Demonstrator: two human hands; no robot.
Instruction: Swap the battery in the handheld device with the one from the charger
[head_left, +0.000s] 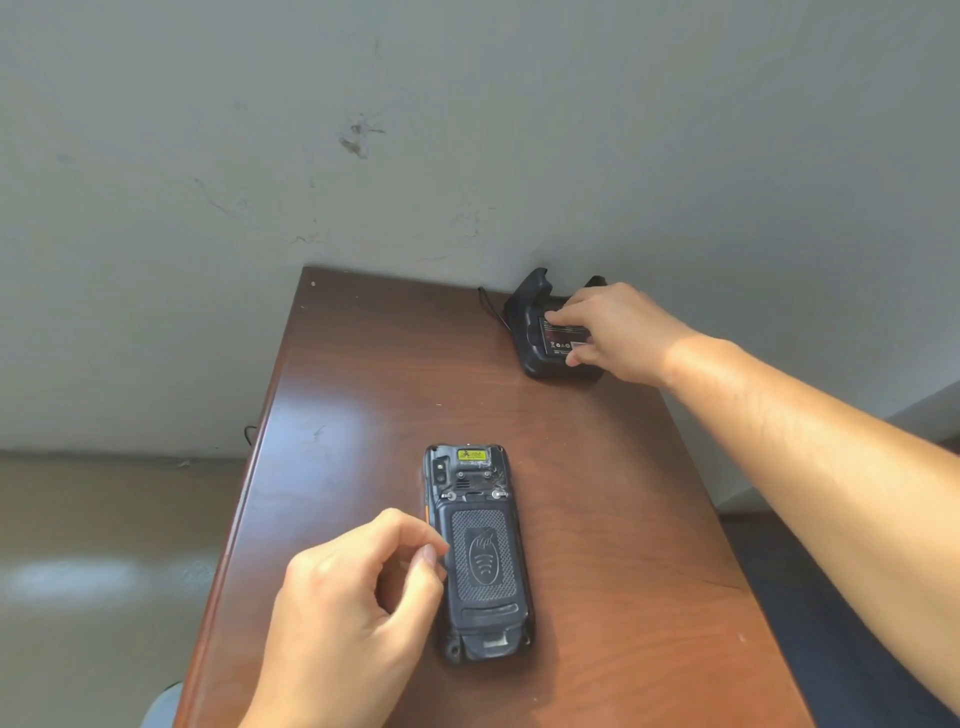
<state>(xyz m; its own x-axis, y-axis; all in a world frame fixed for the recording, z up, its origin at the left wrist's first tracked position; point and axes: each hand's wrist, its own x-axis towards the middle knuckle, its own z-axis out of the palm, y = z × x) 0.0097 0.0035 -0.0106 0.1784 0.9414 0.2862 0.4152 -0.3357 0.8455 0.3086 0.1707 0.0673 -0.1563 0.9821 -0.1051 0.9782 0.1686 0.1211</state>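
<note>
right hand (618, 332) pinches the charger's (540, 358) battery (563, 338) (fetching step); left hand (358, 587), loosely curled and empty, touches the handheld device (480, 556); next, lift straight out.

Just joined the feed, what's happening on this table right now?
A person is partway into a battery swap. The right hand reaches to the charger at the table's far corner, fingers on the battery seated in it. The left hand rests against the side of the handheld device, which lies face down with its back cover still on.
</note>
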